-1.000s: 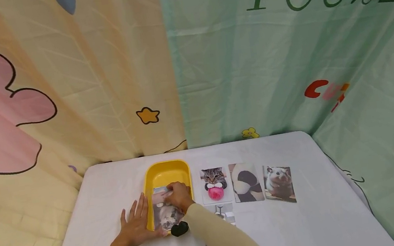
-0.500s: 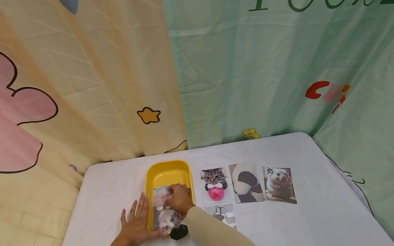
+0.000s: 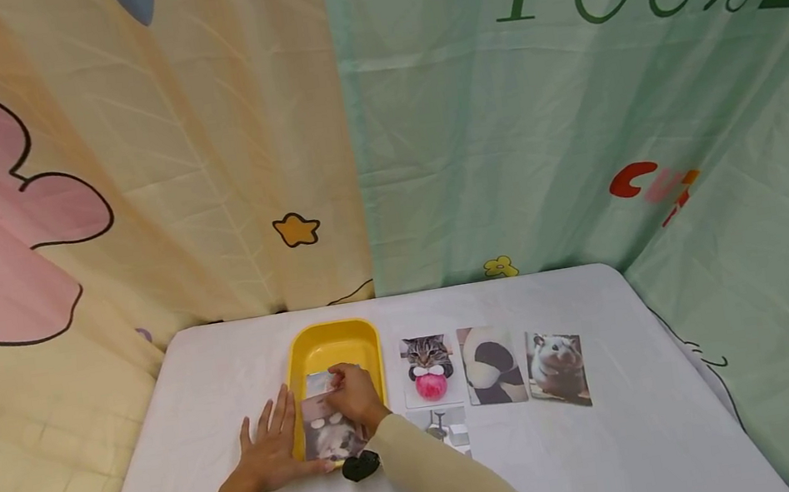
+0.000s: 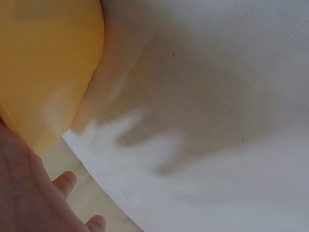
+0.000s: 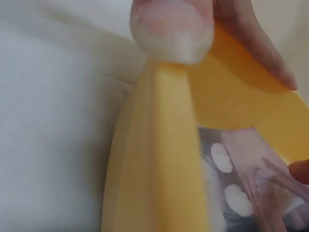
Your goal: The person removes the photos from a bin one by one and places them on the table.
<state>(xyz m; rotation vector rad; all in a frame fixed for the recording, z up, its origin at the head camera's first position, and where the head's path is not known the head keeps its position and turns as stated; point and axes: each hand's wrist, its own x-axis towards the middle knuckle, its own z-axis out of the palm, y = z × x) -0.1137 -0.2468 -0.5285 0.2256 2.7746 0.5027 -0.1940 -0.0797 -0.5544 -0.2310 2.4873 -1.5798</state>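
A yellow tray (image 3: 332,343) stands on the table with photo cards in its near half. My left hand (image 3: 267,459) rests against the tray's left side, fingers spread straight and thumb at the near rim. My right hand (image 3: 357,396) reaches into the tray, thumb and fingers pinching the upper part of a photo card (image 3: 332,438) of a furry grey animal with pale paws. Another, lighter card (image 3: 318,383) shows above its top edge. In the right wrist view the tray wall (image 5: 176,145) hides part of the pinched card (image 5: 241,179).
Right of the tray lie a cat photo card (image 3: 429,369), a panda card (image 3: 493,365) and a hamster card (image 3: 557,366). Below the cat lies a grey card (image 3: 450,427), partly under the right sleeve (image 3: 450,478). Curtains hang behind the table (image 3: 619,441).
The pinched card has slid slightly down and left in the tray, showing more of the lighter card above it. My right fingers moved a little with it. My left hand stays in place.
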